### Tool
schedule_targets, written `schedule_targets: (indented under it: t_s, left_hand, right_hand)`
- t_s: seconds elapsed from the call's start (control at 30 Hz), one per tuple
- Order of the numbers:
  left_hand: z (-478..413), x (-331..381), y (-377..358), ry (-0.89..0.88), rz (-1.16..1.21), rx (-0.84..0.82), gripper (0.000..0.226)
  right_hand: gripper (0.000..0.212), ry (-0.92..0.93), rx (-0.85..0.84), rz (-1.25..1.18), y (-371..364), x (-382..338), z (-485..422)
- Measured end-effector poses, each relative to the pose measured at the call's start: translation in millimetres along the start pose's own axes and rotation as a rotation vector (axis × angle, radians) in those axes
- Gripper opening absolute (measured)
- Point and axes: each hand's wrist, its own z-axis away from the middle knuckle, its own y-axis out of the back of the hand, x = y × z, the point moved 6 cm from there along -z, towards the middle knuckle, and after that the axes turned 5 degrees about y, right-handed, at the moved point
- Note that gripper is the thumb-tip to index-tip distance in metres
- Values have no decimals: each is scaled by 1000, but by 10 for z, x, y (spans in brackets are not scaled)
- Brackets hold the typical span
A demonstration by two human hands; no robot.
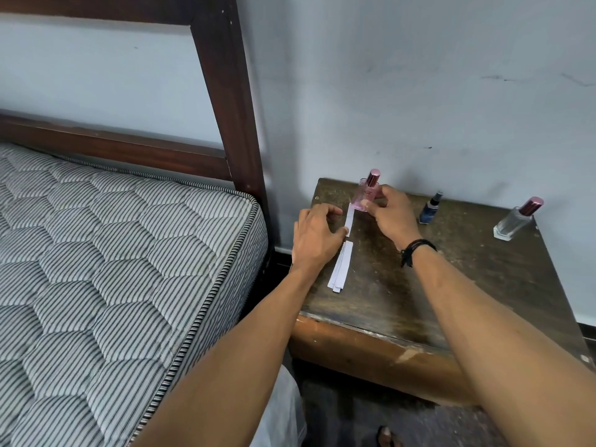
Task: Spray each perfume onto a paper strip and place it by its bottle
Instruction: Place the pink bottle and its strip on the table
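Pinches 1 paper strip (349, 217) near its lower end, between thumb and forefinger of the left hand (317, 235). Wraps the right hand (392, 214) round the pink perfume bottle (363, 196), fingers curled on the glass body, with the pink cap (374, 177) on and clear above the grip. Holds the bottle upright, just right of the strip's far tip and close to touching it. Cannot tell whether its base rests on the wooden table (403, 295) or hangs a little above it. Points the strip's long axis away from the left grip, toward the wall, alongside the bottle rather than in front of its nozzle. Looks like a job for the right hand, nearer the cap: uncapping first, then spraying, with the strip probably needing to swing across to face the nozzle. Has the spare strips (340, 267) stacked just below the left grip, the small blue spray bottle (430, 209) near the right grip on its outer side, and the clear bottle (516, 221) well apart beyond that.
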Motion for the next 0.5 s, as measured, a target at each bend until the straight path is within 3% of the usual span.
schedule_targets:
  t_s: [0.5]
  left_hand:
    - [6, 7, 11, 9, 29, 4, 27]
  right_hand:
    - [17, 50, -23, 110, -87, -13, -162]
